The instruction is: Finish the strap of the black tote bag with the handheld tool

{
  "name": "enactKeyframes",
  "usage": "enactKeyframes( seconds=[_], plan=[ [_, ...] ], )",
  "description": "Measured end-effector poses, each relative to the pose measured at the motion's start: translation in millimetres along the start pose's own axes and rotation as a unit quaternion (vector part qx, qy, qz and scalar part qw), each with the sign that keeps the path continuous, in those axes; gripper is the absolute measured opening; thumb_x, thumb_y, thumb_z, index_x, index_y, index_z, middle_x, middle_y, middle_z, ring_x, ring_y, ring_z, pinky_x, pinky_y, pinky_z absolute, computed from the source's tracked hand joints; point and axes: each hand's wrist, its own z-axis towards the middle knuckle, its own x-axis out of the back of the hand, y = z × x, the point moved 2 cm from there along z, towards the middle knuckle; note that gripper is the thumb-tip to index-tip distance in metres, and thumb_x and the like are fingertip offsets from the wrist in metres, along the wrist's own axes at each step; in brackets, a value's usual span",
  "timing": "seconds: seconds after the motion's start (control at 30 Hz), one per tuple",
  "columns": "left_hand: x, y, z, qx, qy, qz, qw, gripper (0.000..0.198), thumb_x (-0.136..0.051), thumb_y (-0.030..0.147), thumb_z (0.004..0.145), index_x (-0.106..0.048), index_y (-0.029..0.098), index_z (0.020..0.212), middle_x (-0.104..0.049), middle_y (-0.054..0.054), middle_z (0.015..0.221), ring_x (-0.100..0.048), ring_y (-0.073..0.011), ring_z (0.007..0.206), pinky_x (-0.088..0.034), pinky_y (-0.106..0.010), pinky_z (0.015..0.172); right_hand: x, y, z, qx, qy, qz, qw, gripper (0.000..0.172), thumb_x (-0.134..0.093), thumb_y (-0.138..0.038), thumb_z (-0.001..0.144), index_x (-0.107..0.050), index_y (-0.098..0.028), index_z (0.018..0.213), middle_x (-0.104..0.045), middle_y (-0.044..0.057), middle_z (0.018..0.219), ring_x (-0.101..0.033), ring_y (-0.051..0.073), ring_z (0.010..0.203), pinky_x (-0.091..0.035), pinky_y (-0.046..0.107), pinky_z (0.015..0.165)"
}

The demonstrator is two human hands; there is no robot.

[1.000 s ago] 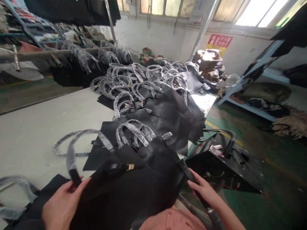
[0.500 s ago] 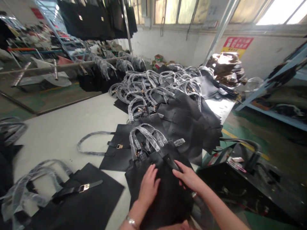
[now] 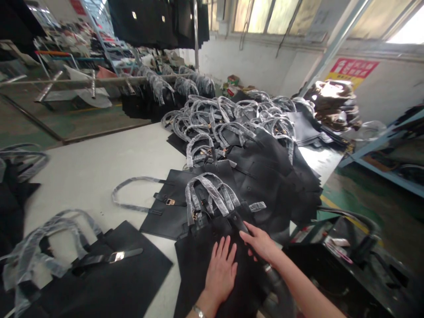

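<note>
A black bag (image 3: 195, 274) lies on the table in front of me, its clear-wrapped handles (image 3: 212, 192) pointing away. My left hand (image 3: 221, 269) rests flat on the bag, fingers stretched out. My right hand (image 3: 260, 240) is closed around a long black tool (image 3: 237, 222). The tool's front end lies over the bag's top edge, near the foot of a handle. Behind the hand, a silvery ring shows on the tool; its exact kind is unclear. Another black bag (image 3: 162, 216) with a gold buckle lies just beyond, and one more buckled bag (image 3: 132, 274) is at left.
A pile of black bags (image 3: 265, 163) with wrapped handles covers the back of the pale table (image 3: 132, 150). At right stands a black box-like container (image 3: 331, 265) with small items on it. Bags hang on a rail (image 3: 155, 26) behind; a blue shelf (image 3: 391, 176) is far right.
My left hand has slid to the right across the bag and flattened out. My right hand keeps its grip on the black tool. The whole view has turned slightly to the left.
</note>
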Motion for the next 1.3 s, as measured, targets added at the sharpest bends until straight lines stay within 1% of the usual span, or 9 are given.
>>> enactKeyframes(
  seconds=[0.13,0.33,0.43,0.57,0.7,0.83,1.0,1.17,1.3],
  plan=[
    [0.2,0,1,-0.002,0.004,0.007,1.0,0.056,-0.047,0.03,0.094,-0.031,0.026,0.147,-0.021,-0.006,0.157,-0.022,-0.0281,0.143,-0.034,-0.053,0.112,18,8,-3,-0.03,0.016,0.041,0.999,0.054,-0.053,-0.036,0.088,-0.043,-0.02,0.138,-0.054,-0.004,0.065,-0.053,0.01,0.038,-0.04,0.019,0.029],
    [0.4,-2,2,-0.006,0.013,0.026,1.0,0.058,-0.048,0.03,0.093,-0.029,0.027,0.148,-0.022,-0.006,0.156,-0.026,-0.0283,0.141,-0.037,-0.05,0.11,36,-9,31,-0.003,0.001,0.113,0.994,0.038,-0.055,-0.036,0.088,-0.051,-0.021,0.123,-0.054,-0.004,0.065,-0.054,0.01,0.04,-0.041,0.018,0.031],
    [0.0,-1,2,-0.005,0.014,0.032,0.999,0.059,-0.048,0.032,0.093,-0.027,0.027,0.149,-0.022,-0.005,0.156,-0.027,-0.0275,0.141,-0.038,-0.049,0.11,52,-12,36,0.006,-0.002,0.137,0.991,0.028,-0.055,-0.039,0.089,-0.054,-0.021,0.11,-0.055,-0.004,0.067,-0.055,0.01,0.042,-0.043,0.018,0.032],
    [-0.7,-1,2,-0.008,0.017,0.037,0.999,0.061,-0.048,0.031,0.093,-0.025,0.027,0.149,-0.023,-0.005,0.156,-0.028,-0.0273,0.141,-0.038,-0.048,0.11,64,-12,44,-0.016,-0.023,0.147,0.989,0.024,-0.059,-0.039,0.086,-0.055,-0.018,0.096,-0.056,-0.002,0.062,-0.054,0.011,0.04,-0.043,0.02,0.03],
    [-3.3,-2,3,-0.01,0.022,0.048,0.999,0.062,-0.049,0.028,0.091,-0.025,0.027,0.149,-0.026,-0.006,0.155,-0.03,-0.0278,0.14,-0.039,-0.048,0.109,72,-23,58,0.013,0.009,0.165,0.986,0.027,-0.056,-0.038,0.089,-0.053,-0.019,0.107,-0.055,-0.003,0.064,-0.054,0.01,0.042,-0.044,0.018,0.033],
    [-3.8,-2,3,-0.01,0.025,0.054,0.998,0.062,-0.049,0.028,0.091,-0.027,0.028,0.149,-0.026,-0.005,0.155,-0.031,-0.0273,0.14,-0.04,-0.048,0.108,84,-23,52,0.024,0.016,0.16,0.987,0.033,-0.058,-0.04,0.088,-0.054,-0.022,0.115,-0.058,-0.002,0.067,-0.056,0.01,0.045,-0.046,0.019,0.035],
    [1.1,-1,4,-0.01,0.017,0.045,0.999,0.059,-0.048,0.032,0.093,-0.027,0.027,0.148,-0.025,-0.006,0.155,-0.029,-0.0273,0.14,-0.039,-0.048,0.108,78,-21,51,-0.004,0.0,0.124,0.992,0.032,-0.064,-0.035,0.083,-0.059,-0.016,0.109,-0.056,-0.002,0.06,-0.054,0.012,0.039,-0.042,0.02,0.03],
    [4.7,-2,1,-0.019,0.0,0.02,1.0,0.051,-0.045,0.031,0.095,-0.035,0.022,0.145,-0.027,-0.007,0.155,-0.026,-0.0269,0.142,-0.034,-0.049,0.112,66,-33,46,0.029,0.037,0.113,0.992,0.046,-0.056,-0.032,0.088,-0.047,-0.022,0.133,-0.055,-0.004,0.067,-0.053,0.009,0.043,-0.043,0.017,0.034],
    [-1.4,-4,-5,-0.066,-0.008,-0.01,0.998,0.043,-0.041,0.023,0.097,-0.043,0.015,0.139,-0.041,-0.008,0.148,-0.031,-0.023,0.14,-0.034,-0.042,0.114,47,-16,10,-0.003,-0.058,0.062,0.996,0.063,-0.064,-0.033,0.082,-0.044,-0.021,0.14,-0.056,-0.003,0.069,-0.055,0.01,0.044,-0.041,0.018,0.032]
  ],
)
